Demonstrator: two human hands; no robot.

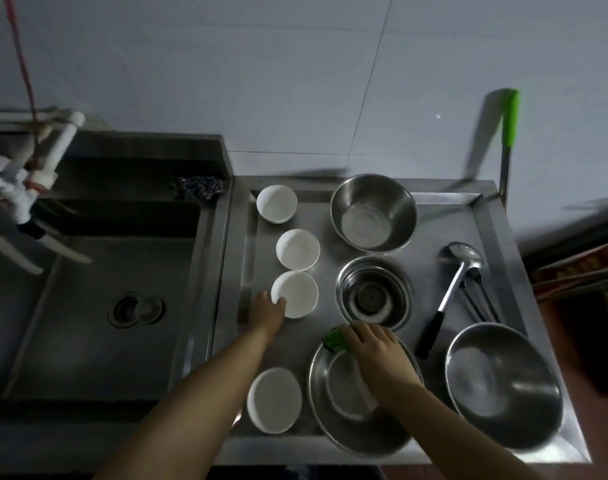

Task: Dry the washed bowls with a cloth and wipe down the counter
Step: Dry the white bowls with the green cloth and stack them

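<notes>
Fingers of the left hand [268,308] are pinched on a white bowl's [295,294] near rim for lifting; a green cloth [335,341] is gripped by the right hand [373,355] above a steel basin [361,400].

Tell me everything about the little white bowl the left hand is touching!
The white bowl is small, round and smooth, probably ceramic. It stands upright on the steel counter, nearest of three white bowls in a row, beside a stack of steel bowls. The left hand grips its near rim. It looks empty.
</notes>
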